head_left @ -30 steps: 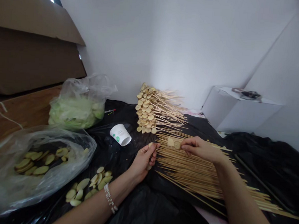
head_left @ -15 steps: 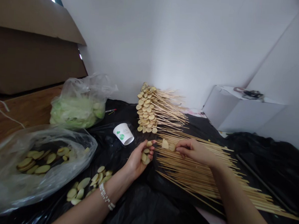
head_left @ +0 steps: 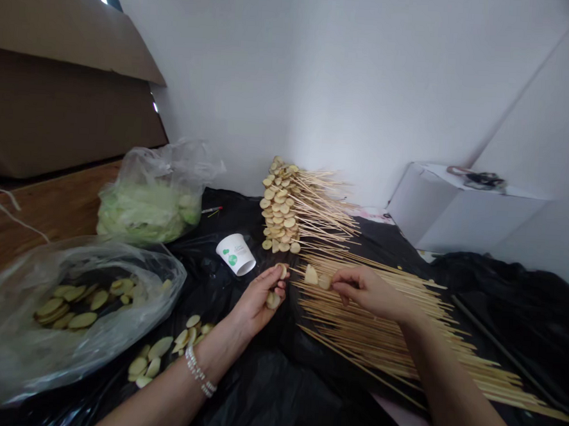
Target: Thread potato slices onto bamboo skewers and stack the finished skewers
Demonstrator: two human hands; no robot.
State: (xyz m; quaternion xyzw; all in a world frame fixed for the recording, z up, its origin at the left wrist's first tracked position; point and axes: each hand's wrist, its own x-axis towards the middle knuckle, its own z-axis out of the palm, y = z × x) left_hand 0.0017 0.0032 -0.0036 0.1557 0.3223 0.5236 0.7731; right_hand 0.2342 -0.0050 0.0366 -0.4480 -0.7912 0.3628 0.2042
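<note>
While my left hand (head_left: pixel 254 304) cups two pale potato slices (head_left: pixel 273 300) against the palm, fingers curled narrow around them, my right hand (head_left: pixel 369 293) has a pale round potato slice (head_left: pixel 324 282) pinched tight between thumb and fingertips, just above a fanned layer of thin bamboo skewers (head_left: pixel 369 324). From the head view, a second pale round slice (head_left: pixel 311 275) sits just beside the pinched one, at the skewers' near ends; can't tell if it's threaded on. Step in hand looks like threading slices onto the bamboo sticks, one by one. The next move calls for seating the pinched slice on a single stick without splitting it, with the left hand's slices ready to follow. Behind the hands is a stacked pile of finished skewers (head_left: pixel 287 207), slices bunched at one end. Further left are a crumpled clear plastic bag (head_left: pixel 10 357) of potato slices, loose slices (head_left: pixel 160 349) on a black plastic sheet (head_left: pixel 273 392), a white paper cup (head_left: pixel 236 254) on its side, and a clear bag of pale green peelings (head_left: pixel 144 216) by a wooden tabletop (head_left: pixel 38 207).
</note>
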